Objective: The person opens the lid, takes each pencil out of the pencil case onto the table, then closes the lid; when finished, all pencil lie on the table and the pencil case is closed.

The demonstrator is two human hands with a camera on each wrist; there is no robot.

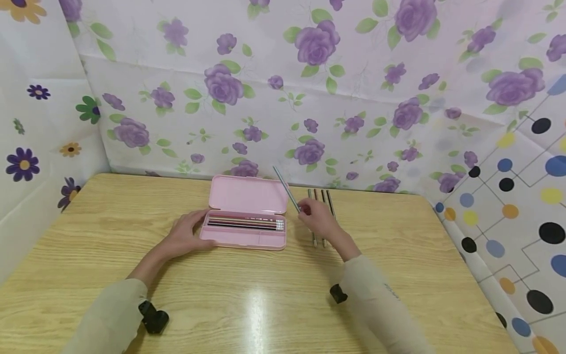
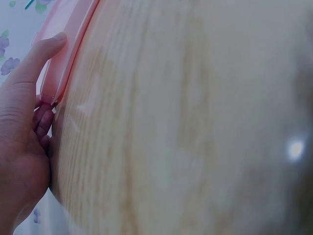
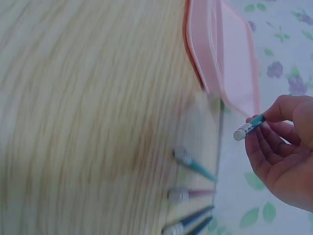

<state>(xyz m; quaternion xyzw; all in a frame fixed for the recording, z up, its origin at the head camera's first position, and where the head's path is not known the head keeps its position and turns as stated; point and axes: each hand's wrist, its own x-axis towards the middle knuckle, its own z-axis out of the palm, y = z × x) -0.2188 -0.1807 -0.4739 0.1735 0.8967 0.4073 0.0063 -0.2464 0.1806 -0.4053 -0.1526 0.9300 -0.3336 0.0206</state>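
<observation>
A pink pencil case (image 1: pixel 239 241) lies with its lid (image 1: pixel 247 193) folded back on the table. Several pencils (image 1: pixel 243 223) with white eraser ends lie side by side in its rear compartment. My left hand (image 1: pixel 183 236) grips the case's left end, the thumb along the front edge, as the left wrist view also shows. Right of the case, my right hand (image 1: pixel 320 219) pinches a teal pencil (image 1: pixel 285 185) near its eraser end, raised and slanting up to the left. Several loose pencils (image 1: pixel 324 195) lie under and beside that hand, partly hidden by it, erasers toward me.
The wooden table (image 1: pixel 247 305) reaches back to a flower-print cloth (image 1: pixel 274 118) just behind the case. A dotted cloth (image 1: pixel 508 236) borders the right side, another flowered cloth (image 1: pixel 44 196) the left. Black wrist devices (image 1: pixel 154 318) sit at both sleeves.
</observation>
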